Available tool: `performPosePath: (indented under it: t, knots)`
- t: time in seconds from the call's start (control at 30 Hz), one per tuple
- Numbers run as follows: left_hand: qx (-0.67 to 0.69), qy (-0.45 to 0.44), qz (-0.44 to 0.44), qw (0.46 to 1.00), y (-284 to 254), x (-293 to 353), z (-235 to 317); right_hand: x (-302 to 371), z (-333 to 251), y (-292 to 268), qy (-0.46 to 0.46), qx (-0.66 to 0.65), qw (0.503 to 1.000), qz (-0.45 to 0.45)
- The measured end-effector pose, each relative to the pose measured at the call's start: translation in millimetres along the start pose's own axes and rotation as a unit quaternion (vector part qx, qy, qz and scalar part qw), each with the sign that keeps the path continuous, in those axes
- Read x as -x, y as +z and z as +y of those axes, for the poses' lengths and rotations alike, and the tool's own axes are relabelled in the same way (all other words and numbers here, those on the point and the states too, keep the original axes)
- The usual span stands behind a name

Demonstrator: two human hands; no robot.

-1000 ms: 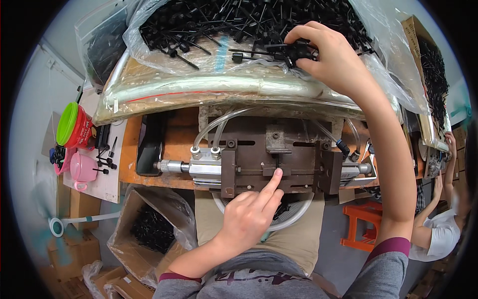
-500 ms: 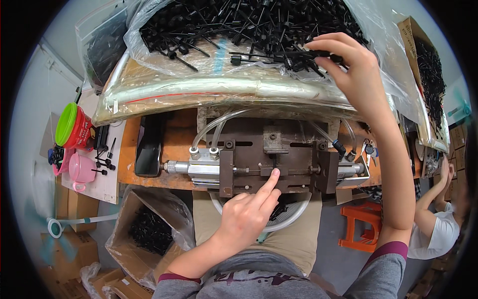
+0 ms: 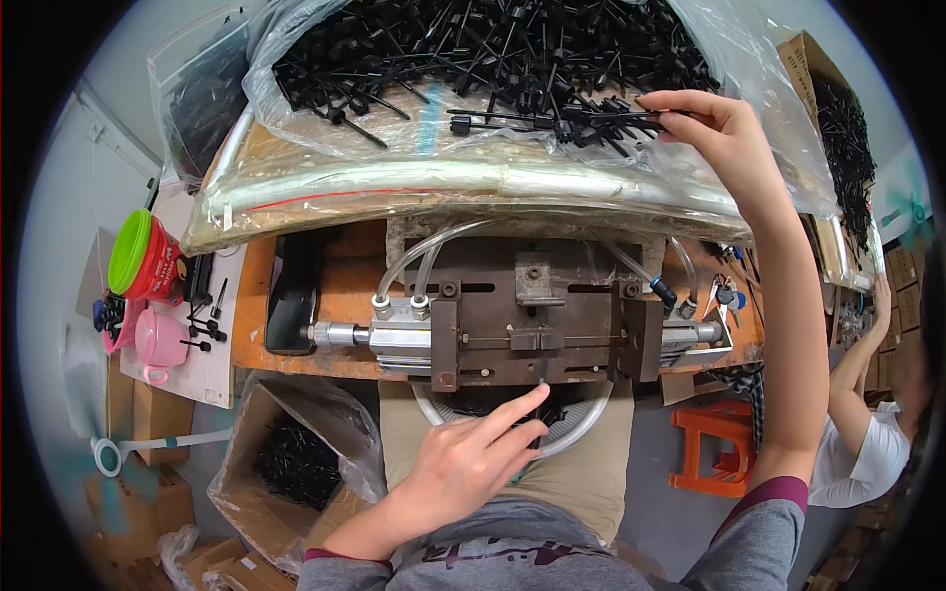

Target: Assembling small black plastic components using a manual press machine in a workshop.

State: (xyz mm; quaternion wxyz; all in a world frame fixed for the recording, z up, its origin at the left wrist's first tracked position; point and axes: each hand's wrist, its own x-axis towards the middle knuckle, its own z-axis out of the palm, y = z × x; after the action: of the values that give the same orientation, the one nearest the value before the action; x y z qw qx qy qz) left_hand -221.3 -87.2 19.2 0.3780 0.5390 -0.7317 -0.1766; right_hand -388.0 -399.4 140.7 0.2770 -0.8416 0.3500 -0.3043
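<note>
1. At your far left, a red tub [image 3: 169,266] with a green rim stands just beyond a pink cup [image 3: 161,338].
2. Nearer you, left of your lap, a carton [image 3: 239,473] lined with plastic holds black parts.
3. Your left hand [image 3: 463,463] has its index finger stretched out and the others loosely curled. I cannot tell whether anything sits beneath those curled fingers.
4. That fingertip is at the near edge of the brown metal fixture [image 3: 581,295], just nearer you than the small clamp block [image 3: 533,341]. Your left hand is much the closer one to this block.
5. Beyond the fixture, the pile of black parts [image 3: 493,49] spreads across the plastic sheeting.
6. Your right hand [image 3: 724,133] pinches a thin black stemmed part [image 3: 631,116] at the pile's near right edge. The part reaches left from your fingertips, its long axis roughly left to right; the block lies nearer you and left of that grip.
7. Right of the fixture, an orange stool [image 3: 705,419] stands on the floor.
</note>
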Motion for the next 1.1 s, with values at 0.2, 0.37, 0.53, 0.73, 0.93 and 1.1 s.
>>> performPosePath:
  t: [0.2, 0.37, 0.53, 0.73, 0.93, 1.1]
  knots:
    - [0.039, 0.023, -0.064, 0.997, 3, 8, -3, -2, 10, -24, -0.036, -0.052, 0.996, 0.067]
    - [0.065, -0.002, -0.084, 0.994, 2, 0, 8, 5, 10, -33, -0.044, -0.121, 0.986, 0.103]
    - [0.138, -0.038, -0.021, 0.989, 2, -12, 13, 13, 11, -36, -0.082, -0.082, 0.974, 0.196]
    - [0.330, -0.120, 0.060, 0.934, -7, -19, 11, 63, -35, -2, -0.097, -0.179, 0.970, 0.136]
    - [0.593, -0.249, 0.101, 0.759, -11, -27, 0, 138, -51, 57, 0.043, -0.420, 0.886, -0.193]
    - [0.579, -0.231, 0.030, 0.781, -13, -21, 1, 158, -50, 68, 0.044, -0.370, 0.894, -0.248]
